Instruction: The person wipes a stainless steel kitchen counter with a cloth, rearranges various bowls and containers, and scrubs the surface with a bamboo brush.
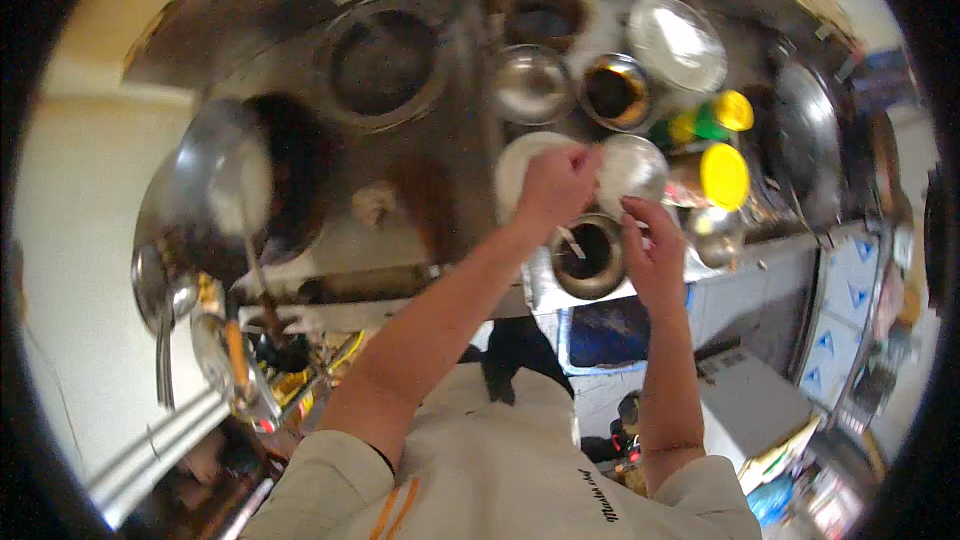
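Note:
My left hand (556,184), its fingers curled, is over a pale round dish (517,157) and reaches the left side of a round container with whitish contents (636,169). Blur hides whether its fingers pinch anything. At that container's near edge is my right hand (654,244), thumb and fingers bent close together; whether they grip the rim is unclear. Just below, between both hands, stands a metal pot with dark contents (589,259) and a light-coloured handle or stick in it. Right of the hands lies a container with a yellow lid (725,177).
Beyond stand a lidded metal pot (532,84), a pot of dark liquid (616,92) and an oval metal tray (677,43). Left is a stove with a large wok (225,180) and a burner ring (382,64). Another wok (806,142) is far right. A blue-rimmed bin (609,334) sits below the counter edge.

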`<state>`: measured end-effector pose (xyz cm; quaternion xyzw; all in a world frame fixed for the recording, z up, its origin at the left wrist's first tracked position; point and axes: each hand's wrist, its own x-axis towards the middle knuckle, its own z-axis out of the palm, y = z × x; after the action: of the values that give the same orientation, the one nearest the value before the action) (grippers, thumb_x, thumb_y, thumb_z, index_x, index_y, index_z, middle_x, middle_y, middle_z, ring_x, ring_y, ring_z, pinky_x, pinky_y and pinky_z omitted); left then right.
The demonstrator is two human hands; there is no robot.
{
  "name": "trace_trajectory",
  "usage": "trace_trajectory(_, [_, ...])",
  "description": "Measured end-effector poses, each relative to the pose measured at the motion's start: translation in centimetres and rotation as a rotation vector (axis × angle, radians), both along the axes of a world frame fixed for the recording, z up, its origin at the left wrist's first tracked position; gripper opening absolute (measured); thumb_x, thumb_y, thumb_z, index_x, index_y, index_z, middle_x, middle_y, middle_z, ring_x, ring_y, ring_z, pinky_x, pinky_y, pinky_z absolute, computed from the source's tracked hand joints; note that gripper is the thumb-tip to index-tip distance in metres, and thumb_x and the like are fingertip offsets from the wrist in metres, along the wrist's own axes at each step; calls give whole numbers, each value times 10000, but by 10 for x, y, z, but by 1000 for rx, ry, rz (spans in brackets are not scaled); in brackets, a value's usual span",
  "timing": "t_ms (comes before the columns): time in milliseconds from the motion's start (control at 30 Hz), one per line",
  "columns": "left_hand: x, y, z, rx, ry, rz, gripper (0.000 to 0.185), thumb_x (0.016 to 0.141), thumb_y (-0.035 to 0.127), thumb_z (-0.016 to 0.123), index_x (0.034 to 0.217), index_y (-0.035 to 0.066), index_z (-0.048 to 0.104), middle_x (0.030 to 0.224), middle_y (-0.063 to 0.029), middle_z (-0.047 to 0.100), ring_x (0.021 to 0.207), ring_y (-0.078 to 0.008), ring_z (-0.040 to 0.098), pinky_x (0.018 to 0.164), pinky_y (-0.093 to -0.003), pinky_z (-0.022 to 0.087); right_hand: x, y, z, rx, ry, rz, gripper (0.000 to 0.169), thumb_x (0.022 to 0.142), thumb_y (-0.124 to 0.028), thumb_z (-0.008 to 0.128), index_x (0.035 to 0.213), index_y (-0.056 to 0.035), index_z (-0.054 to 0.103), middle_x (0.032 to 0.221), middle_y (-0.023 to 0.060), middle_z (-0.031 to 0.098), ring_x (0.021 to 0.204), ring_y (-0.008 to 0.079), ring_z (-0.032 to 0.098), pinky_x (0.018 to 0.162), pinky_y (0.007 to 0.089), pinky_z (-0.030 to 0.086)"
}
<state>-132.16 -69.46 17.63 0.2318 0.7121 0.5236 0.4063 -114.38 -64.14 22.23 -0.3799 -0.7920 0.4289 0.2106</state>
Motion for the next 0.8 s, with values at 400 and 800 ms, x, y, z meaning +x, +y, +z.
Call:
trace_trajectory(400, [23,-468,-49,-356,55,153,460,939,170,748,1385,124,646,927,-149,743,788,-247,728,742,-365,577,-171,-263,9,-576,-133,705,307,1033,-308,672,1114,-16,718,858,90,719,735,114,635,691,322,544])
trace_trajectory(800, [-89,-745,-40,208,-801,786,567,1060,490,574,1477,111,524,1292,-131,670,1058,-267,709,844,-365,605,-304,-400,17,274,-415,664,328,1005,-264,642,1237,-39,591,972,216,734,789,392,706,649,460,558])
